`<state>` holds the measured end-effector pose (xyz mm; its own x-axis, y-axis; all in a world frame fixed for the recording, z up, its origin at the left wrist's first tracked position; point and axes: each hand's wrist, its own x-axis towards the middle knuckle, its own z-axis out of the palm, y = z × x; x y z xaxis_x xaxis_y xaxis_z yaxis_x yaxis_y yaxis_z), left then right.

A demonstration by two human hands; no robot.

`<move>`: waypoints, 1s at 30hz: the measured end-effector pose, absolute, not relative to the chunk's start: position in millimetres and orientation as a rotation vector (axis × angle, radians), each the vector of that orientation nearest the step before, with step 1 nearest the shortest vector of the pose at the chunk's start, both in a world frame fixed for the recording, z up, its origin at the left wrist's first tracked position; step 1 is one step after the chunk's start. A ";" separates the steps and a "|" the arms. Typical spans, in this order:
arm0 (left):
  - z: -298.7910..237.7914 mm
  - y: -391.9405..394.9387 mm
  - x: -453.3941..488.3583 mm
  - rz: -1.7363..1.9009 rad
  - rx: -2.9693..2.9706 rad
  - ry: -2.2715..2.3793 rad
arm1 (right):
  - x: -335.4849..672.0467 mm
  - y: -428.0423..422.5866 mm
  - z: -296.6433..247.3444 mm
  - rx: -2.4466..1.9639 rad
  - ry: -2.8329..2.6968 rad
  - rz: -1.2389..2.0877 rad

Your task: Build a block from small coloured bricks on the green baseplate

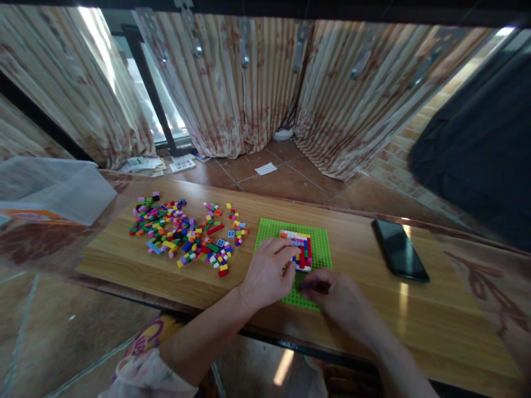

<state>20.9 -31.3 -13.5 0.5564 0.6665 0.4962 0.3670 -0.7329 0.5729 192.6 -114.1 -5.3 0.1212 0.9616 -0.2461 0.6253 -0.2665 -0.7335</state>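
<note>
A green studded baseplate (319, 243) lies on the wooden table, carrying a low build of coloured toy bricks (307, 251) with white, red, yellow and blue parts. My left hand (269, 271) curls over the left and front part of this build, fingertips and thumb gripping it and covering some of it. Just in front of the build, over the plate's near right corner, is my right hand (338, 296). Its thumb and forefinger pinch a small purple brick (305, 286), mostly hidden by the fingers and slightly blurred.
Many loose coloured bricks (182, 229) spread across the table's left half. A black phone (400, 251) lies at the right. Beyond the left end stands a translucent plastic bin (62, 185). Striped curtains (224, 88) hang behind, with papers (182, 165) on the tiled floor.
</note>
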 end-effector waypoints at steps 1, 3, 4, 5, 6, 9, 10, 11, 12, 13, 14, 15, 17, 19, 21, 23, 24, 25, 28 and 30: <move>-13.7 -30.9 20.9 1.018 2.382 0.843 | 189.9 -114.2 -5.0 -1.990 -1.578 0.921; -14.1 -30.6 21.1 1.032 2.377 0.841 | 186.3 -113.8 -4.9 -2.027 -1.655 0.828; -14.3 -30.5 21.2 1.034 2.377 0.838 | 185.7 -113.6 -5.0 -2.026 -1.685 0.800; -14.5 -30.6 21.3 1.034 2.379 0.835 | 185.9 -113.5 -5.1 -2.017 -1.709 0.785; -14.7 -30.6 21.3 1.032 2.381 0.832 | 187.1 -113.7 -5.0 -2.001 -1.727 0.780; -15.3 -30.7 21.3 1.033 2.382 0.828 | 195.1 -115.2 -3.0 -1.956 -1.703 0.828; -15.4 -30.8 21.3 1.035 2.381 0.823 | 198.7 -115.6 -2.0 -1.946 -1.660 0.856; -15.5 -31.0 21.4 1.037 2.381 0.817 | 202.2 -115.8 -0.9 -1.937 -1.604 0.883; -15.5 -31.3 21.5 1.038 2.384 0.811 | 205.3 -115.6 -0.1 -1.929 -1.537 0.905; -15.5 -31.8 21.8 1.040 2.388 0.803 | 207.7 -115.0 0.3 -1.919 -1.463 0.925; -15.5 -32.4 22.1 1.044 2.393 0.795 | 209.2 -113.9 0.4 -1.900 -1.387 0.946; -15.5 -33.2 22.5 1.049 2.398 0.785 | 209.7 -112.5 0.0 -1.874 -1.310 0.969; -15.8 -34.7 23.4 1.055 2.410 0.760 | 208.0 -108.9 -1.8 -1.815 -1.163 1.015; -16.7 -36.0 24.3 1.050 2.431 0.740 | 204.2 -105.5 -4.2 -1.783 -1.057 1.028; -17.8 -36.7 25.0 1.028 2.464 0.722 | 200.4 -103.1 -6.3 -1.800 -1.015 1.000; -18.7 -36.8 25.4 1.007 2.500 0.707 | 197.7 -102.0 -7.7 -1.831 -1.019 0.962; -19.1 -36.6 25.5 1.001 2.516 0.703 | 196.6 -101.8 -8.1 -1.841 -1.025 0.948; -19.3 -36.5 25.5 1.000 2.529 0.699 | 195.8 -101.8 -8.4 -1.846 -1.030 0.939; -19.8 -36.0 25.6 1.009 2.552 0.693 | 193.8 -101.9 -9.5 -1.866 -1.026 0.921; -20.1 -35.7 25.6 1.008 2.557 0.683 | 192.7 -101.7 -10.6 -1.896 -1.022 0.906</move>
<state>25.6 -35.7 -20.1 0.6392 0.5338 0.5536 0.3167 -0.8387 0.4431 192.7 -101.7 -10.6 0.4214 0.8804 -0.2174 0.3214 -0.3692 -0.8720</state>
